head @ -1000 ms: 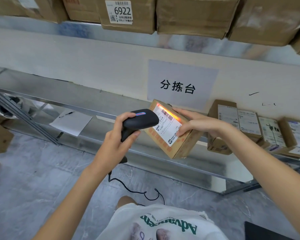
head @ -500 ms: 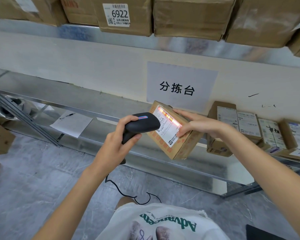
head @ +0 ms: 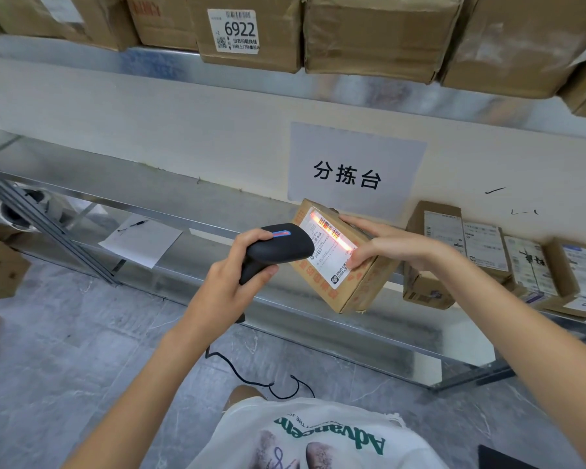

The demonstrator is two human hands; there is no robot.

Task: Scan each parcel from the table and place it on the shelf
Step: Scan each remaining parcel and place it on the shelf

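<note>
My right hand (head: 379, 247) grips a small brown cardboard parcel (head: 352, 286) tilted in the air above the metal table (head: 170, 194), its white shipping label facing me. My left hand (head: 230, 282) is closed around a black corded barcode scanner (head: 278, 248) with a lit blue-red strip on top. The scanner's nose almost touches the label, and its orange beam runs across the barcode. Several more labelled parcels (head: 481, 252) stand in a row on the table at the right. The shelf (head: 420, 96) above holds large brown boxes, one marked 6922 (head: 247, 32).
A white sheet with a pen (head: 141, 242) lies on the table's lower level at left. Cardboard boxes (head: 0, 269) sit on the grey floor at far left. A paper sign (head: 352, 170) is stuck to the wall. The scanner cable (head: 251, 377) trails down near my knee.
The scanner has moved closer to the label and slightly right, and the orange beam has shifted further down across the barcode. The parcel stays in my right hand at about the same place.
</note>
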